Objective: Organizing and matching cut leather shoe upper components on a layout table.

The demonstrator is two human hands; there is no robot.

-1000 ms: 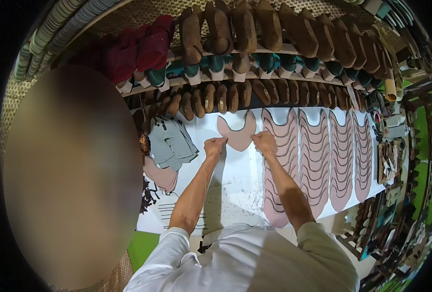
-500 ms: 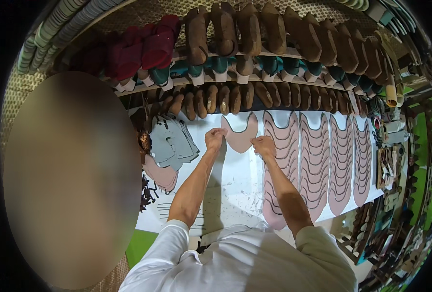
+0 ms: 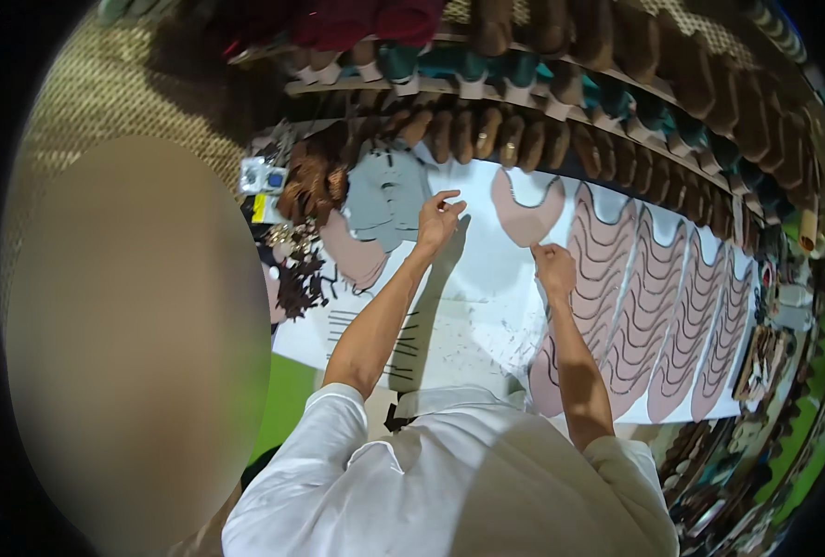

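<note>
A pink U-shaped shoe-upper piece (image 3: pixel 526 223) with a dark inner edge lies on the white tabletop (image 3: pixel 491 302). My right hand (image 3: pixel 556 271) is at its lower tip, fingers pinched on the edge. To the left, my left hand (image 3: pixel 438 223) is off the piece and holds nothing, its fingers apart. Several columns of overlapping pink pieces (image 3: pixel 668 316) with dark curved edges run down the right side. Left of my left hand is a stack of grey pieces (image 3: pixel 389 195), with a small pink stack (image 3: pixel 357 258) in front. Thin dark strips (image 3: pixel 403 348) lie in rows near my left forearm.
Brown shoe lasts (image 3: pixel 488 135) line the table's back edge, under shelves of green lasts (image 3: pixel 473 70) and more brown ones. A brown heap (image 3: pixel 315 181) and dark scraps (image 3: pixel 299 286) crowd the left. A blurred oval hides the far left.
My left hand has let go of the pink piece and opened to its left. My right hand stays at the piece's lower edge. The view has swung left.
</note>
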